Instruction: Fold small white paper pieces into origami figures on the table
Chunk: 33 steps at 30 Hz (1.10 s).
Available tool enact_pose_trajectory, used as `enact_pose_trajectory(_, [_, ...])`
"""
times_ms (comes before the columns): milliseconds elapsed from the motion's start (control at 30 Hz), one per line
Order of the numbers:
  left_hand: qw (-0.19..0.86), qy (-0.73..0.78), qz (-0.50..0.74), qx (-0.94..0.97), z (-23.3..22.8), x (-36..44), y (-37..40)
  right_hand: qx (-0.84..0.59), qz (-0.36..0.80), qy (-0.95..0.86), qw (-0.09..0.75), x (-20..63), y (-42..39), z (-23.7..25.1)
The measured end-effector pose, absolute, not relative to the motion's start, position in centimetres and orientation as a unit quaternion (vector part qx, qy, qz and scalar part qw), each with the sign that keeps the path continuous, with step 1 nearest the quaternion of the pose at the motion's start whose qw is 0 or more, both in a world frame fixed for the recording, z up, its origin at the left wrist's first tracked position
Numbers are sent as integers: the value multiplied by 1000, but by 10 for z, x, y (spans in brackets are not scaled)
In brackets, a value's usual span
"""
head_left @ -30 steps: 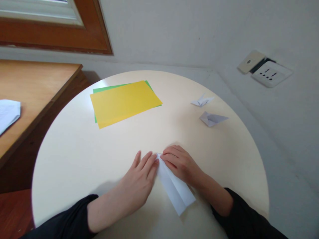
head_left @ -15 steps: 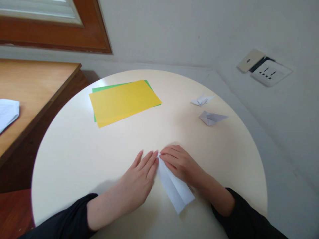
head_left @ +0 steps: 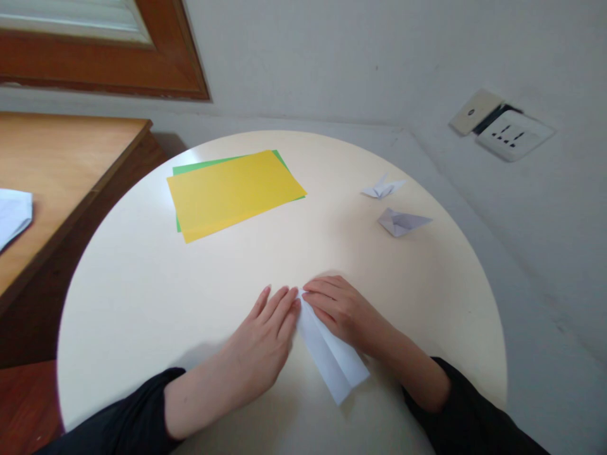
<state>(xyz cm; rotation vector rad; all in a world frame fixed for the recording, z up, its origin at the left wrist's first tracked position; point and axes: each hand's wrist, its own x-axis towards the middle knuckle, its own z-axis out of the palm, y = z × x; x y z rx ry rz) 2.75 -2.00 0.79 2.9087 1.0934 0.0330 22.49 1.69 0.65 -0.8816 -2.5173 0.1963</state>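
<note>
Folded white paper is on the near part of the round table, a bit right of center. Long strip, crease running lengthwise, narrow tip at the far end, wider end near and to the right. Both hands are on that far tip. Left hand comes in from the left, palm down, fingers mostly straight and close together, little finger set slightly apart; tips touch the paper's left edge. Can't tell from here if it's gripping or just pressing. Right hand comes from the right, fingers bunched narrow and curled, holding the tip; it covers part of the right edge. Fingertips of the two hands nearly meet. Far right on the same table: small winged paper piece, with a second, pointed folded paper piece just on its near side, the two apart. Far left: yellow sheet lying over a green sheet, green edges poking out. Beyond the table: wooden desk at left with some white paper on it, wooden window frame far left, wall socket far right.
</note>
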Motion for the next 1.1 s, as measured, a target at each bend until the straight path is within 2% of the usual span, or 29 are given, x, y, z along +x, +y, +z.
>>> enact_pose_trajectory(900, [27,350,6,936,11,29,-19,-334,74,-919,198,226,12,10])
enact_pose_trajectory(1100, [24,347,6,937,11,29,-18,-321,133,-897,273,230,20,1])
